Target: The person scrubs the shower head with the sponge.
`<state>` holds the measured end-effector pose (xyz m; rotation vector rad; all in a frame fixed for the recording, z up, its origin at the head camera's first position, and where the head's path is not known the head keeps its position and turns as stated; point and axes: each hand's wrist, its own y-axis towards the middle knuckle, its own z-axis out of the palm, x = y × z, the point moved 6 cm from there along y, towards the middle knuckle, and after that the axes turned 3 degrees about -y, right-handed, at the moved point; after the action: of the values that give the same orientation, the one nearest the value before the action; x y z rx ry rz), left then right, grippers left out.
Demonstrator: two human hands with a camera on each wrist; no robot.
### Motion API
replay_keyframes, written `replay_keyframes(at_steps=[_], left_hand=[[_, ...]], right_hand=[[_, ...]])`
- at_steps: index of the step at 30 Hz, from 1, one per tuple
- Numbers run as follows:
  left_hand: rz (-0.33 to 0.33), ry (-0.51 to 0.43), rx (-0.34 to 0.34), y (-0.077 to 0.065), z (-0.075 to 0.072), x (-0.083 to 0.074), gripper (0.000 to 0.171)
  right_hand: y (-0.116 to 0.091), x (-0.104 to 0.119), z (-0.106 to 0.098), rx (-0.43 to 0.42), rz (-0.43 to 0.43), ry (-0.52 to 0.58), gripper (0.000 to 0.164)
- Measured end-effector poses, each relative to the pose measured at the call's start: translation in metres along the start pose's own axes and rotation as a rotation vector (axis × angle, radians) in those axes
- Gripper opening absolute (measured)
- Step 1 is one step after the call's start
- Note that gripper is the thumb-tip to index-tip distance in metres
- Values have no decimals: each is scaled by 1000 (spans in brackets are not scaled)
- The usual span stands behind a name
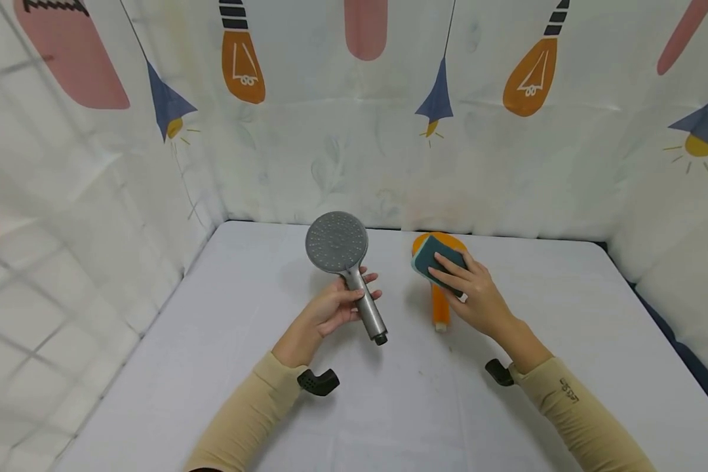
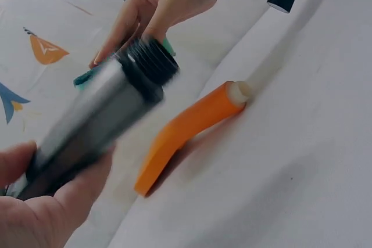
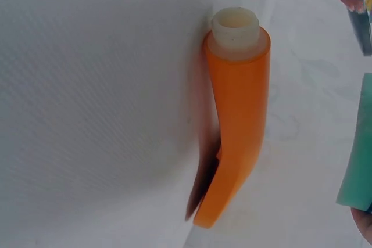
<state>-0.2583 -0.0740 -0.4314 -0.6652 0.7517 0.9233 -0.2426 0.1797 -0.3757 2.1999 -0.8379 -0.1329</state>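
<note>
My left hand (image 1: 337, 307) grips the handle of a grey shower head (image 1: 337, 242), its nozzle face turned up toward the head camera. In the left wrist view the threaded end of that shower head (image 2: 87, 120) is near the camera and blurred. My right hand (image 1: 474, 293) holds a teal sponge (image 1: 442, 262) with a lighter green side. Below the sponge, an orange shower head (image 1: 440, 307) lies on the table, its round head partly hidden. The right wrist view shows this orange shower head (image 3: 238, 103) with its pale threaded end, and the sponge (image 3: 357, 149) at the right edge.
A white cloth covers the table (image 1: 401, 406). Behind it hangs a white curtain (image 1: 354, 151) printed with lamps and bulbs, continuing along both sides. Dark wrist mounts (image 1: 318, 382) stick out from both sleeves.
</note>
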Motion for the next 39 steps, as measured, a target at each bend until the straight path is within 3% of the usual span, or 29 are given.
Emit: replay_keyframes(at_steps=[7,12,16,23,25,30,36,39], left_hand=[[39,-37,-97,2,-3,-2,42],[45,-68,-120,2,-4,1,36],[85,-81,-139,3,-7,4,40],[154,-49,-160,2,-3,1,65],[157,-50,-168,2,-1,0,61],[129,-127,-170,3,0,-2,30],[88,-189,-172,1,-2,2,62],[97,-183,-176,2,-2,4,63]], right_hand=[[-3,-1,1,2,5,12,51],[-4,-1,1,9,15,21,51],[-6,0,3,27,23,25,52],[-6,1,3,39,34,44,52],[-4,1,3,41,40,49,51],[-4,2,3,39,42,58,51],[-5,5,7,53,36,72,52],[-3,8,9,54,31,85,52]])
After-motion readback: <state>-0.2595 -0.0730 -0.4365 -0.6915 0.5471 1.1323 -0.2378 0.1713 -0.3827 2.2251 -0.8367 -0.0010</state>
